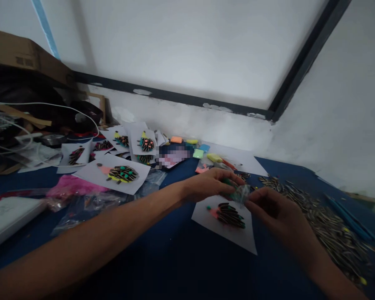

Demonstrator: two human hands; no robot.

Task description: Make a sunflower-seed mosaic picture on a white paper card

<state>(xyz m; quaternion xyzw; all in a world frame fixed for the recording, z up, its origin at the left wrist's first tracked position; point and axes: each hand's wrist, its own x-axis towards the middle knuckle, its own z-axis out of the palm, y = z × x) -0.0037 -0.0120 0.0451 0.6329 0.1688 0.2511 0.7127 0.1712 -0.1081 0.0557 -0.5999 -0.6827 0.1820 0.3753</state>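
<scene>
My left hand (211, 183) is closed around a small clear plastic packet with green clay (242, 192). The thumb and fingers of my right hand (271, 206) pinch the near end of that packet. Just below both hands lies a white paper sheet (237, 239) with a hedgehog figure (228, 215) on it. Its snout is pink clay with a green nose, and dark striped seeds make up the spines. Some green bits show at the edge of the spines. Part of the green clay is hidden by my left fingers.
Loose striped seeds (328, 225) are heaped at right, with blue tweezers (350, 216) on them. Finished-looking hedgehog sheets (121, 173) and plastic bags (87, 208) lie left. Coloured clay blocks (198, 153), a phone (175, 157) and the wall (231, 129) are behind. A white box (12, 218) sits far left.
</scene>
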